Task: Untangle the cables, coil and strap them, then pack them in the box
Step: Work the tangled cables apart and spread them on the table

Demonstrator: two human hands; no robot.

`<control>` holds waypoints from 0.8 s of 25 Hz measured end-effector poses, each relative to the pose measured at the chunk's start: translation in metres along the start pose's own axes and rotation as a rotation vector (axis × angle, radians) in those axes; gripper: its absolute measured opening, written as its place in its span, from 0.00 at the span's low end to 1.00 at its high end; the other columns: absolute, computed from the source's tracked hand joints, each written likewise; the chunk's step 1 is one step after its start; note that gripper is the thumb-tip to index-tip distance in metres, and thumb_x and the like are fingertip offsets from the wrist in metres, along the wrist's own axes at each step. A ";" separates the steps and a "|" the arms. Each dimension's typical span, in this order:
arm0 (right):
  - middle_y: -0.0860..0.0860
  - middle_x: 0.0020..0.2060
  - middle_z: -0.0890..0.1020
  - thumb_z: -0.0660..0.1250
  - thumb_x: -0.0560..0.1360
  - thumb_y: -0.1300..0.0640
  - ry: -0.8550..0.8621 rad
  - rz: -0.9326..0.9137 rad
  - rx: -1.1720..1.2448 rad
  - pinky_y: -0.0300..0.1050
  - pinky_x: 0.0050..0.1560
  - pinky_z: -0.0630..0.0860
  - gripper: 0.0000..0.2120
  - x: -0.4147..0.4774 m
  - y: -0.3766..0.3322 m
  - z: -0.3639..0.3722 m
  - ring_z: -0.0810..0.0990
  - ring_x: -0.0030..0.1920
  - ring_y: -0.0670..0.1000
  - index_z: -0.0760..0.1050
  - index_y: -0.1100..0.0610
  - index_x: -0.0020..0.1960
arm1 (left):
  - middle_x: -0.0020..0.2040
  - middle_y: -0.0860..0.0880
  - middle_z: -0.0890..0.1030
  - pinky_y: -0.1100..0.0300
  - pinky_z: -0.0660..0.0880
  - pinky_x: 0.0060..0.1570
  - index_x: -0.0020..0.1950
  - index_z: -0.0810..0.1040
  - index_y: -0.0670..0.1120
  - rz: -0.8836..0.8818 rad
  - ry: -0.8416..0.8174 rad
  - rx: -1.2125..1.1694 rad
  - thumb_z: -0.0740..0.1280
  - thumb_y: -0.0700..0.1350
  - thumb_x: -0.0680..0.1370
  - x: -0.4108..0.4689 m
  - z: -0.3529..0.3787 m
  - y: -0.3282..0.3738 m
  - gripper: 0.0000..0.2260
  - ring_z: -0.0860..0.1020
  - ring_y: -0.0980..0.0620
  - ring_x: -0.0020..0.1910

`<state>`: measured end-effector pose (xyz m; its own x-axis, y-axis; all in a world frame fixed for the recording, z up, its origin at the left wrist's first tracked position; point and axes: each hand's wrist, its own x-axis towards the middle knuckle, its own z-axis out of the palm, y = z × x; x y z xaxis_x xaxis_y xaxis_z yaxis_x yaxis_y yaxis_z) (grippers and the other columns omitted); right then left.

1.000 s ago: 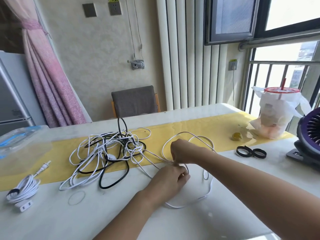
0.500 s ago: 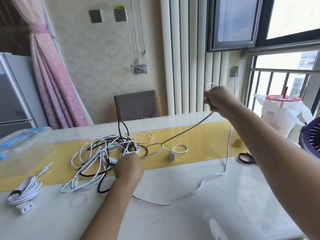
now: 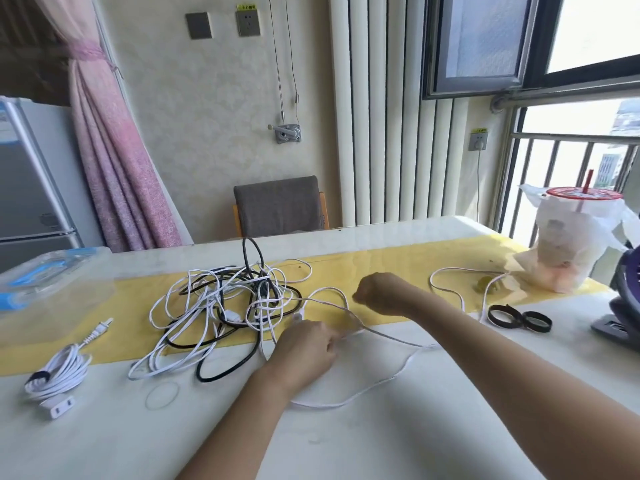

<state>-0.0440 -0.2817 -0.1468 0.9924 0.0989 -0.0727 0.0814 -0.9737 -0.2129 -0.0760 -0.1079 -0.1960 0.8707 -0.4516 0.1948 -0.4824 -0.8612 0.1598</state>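
A tangle of white and black cables lies on the yellow runner at the table's middle. One white cable runs out of it in a long loop toward the right and front. My left hand pinches this white cable just right of the tangle. My right hand is a closed fist over the runner, and whether it holds the cable is hidden. A coiled, strapped white cable lies at the front left. The clear plastic box stands at the far left.
Two black strap loops lie at the right, beside a purple fan. A bagged drink cup stands on the runner's right end. A thin clear ring lies in front of the tangle. A chair stands behind the table.
My right hand has come down from head height to the runner. My left hand has shifted right from the tangle onto the white cable. The cable's far loop now lies near the cup.
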 end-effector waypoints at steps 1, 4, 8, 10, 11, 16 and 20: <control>0.57 0.46 0.81 0.60 0.79 0.45 -0.143 0.032 -0.041 0.45 0.44 0.70 0.21 -0.002 -0.010 0.002 0.77 0.44 0.57 0.76 0.64 0.48 | 0.45 0.40 0.81 0.53 0.59 0.71 0.62 0.78 0.60 0.014 -0.003 0.011 0.58 0.46 0.80 -0.001 0.000 0.001 0.16 0.77 0.41 0.50; 0.52 0.29 0.74 0.60 0.80 0.47 -0.422 0.114 -0.118 0.40 0.30 0.67 0.19 -0.012 -0.022 0.002 0.70 0.28 0.50 0.71 0.59 0.36 | 0.52 0.42 0.82 0.52 0.61 0.68 0.64 0.76 0.59 0.031 -0.021 0.072 0.55 0.45 0.81 0.000 0.001 0.003 0.17 0.76 0.42 0.55; 0.48 0.24 0.70 0.58 0.81 0.52 -0.006 -0.026 0.673 0.36 0.22 0.60 0.19 -0.011 -0.008 -0.025 0.62 0.24 0.48 0.75 0.55 0.34 | 0.57 0.42 0.79 0.54 0.71 0.54 0.59 0.75 0.44 -0.224 -0.047 0.092 0.57 0.42 0.79 0.008 0.002 -0.006 0.12 0.75 0.42 0.60; 0.48 0.23 0.69 0.56 0.82 0.52 0.439 -0.038 1.179 0.35 0.22 0.57 0.20 -0.015 0.014 -0.055 0.61 0.22 0.46 0.74 0.56 0.35 | 0.59 0.43 0.78 0.56 0.72 0.52 0.59 0.75 0.42 -0.404 -0.053 0.057 0.59 0.45 0.79 0.008 -0.003 -0.017 0.13 0.76 0.42 0.60; 0.49 0.24 0.70 0.55 0.82 0.52 0.649 0.036 1.262 0.36 0.22 0.58 0.20 -0.017 0.030 -0.069 0.62 0.21 0.45 0.73 0.56 0.35 | 0.59 0.43 0.79 0.56 0.73 0.51 0.59 0.76 0.42 -0.474 -0.051 0.037 0.60 0.46 0.78 0.008 -0.005 -0.023 0.13 0.77 0.43 0.59; 0.56 0.33 0.75 0.52 0.82 0.54 0.835 0.405 0.839 0.44 0.31 0.63 0.21 -0.007 0.090 -0.080 0.69 0.30 0.53 0.80 0.63 0.45 | 0.47 0.47 0.84 0.59 0.73 0.42 0.49 0.79 0.43 -0.541 -0.013 -0.032 0.66 0.52 0.75 0.002 -0.015 -0.028 0.13 0.81 0.47 0.49; 0.64 0.47 0.79 0.51 0.82 0.54 0.773 0.436 0.631 0.49 0.47 0.69 0.21 0.003 0.092 -0.063 0.75 0.50 0.63 0.78 0.67 0.52 | 0.27 0.55 0.77 0.66 0.67 0.30 0.38 0.80 0.48 -0.365 -0.038 -0.558 0.76 0.50 0.70 0.001 -0.023 -0.031 0.07 0.74 0.61 0.27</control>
<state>-0.0275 -0.3840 -0.1048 0.7318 -0.6005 0.3223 -0.1346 -0.5909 -0.7954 -0.0626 -0.0759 -0.1791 0.9853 -0.1709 0.0012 -0.1248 -0.7150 0.6879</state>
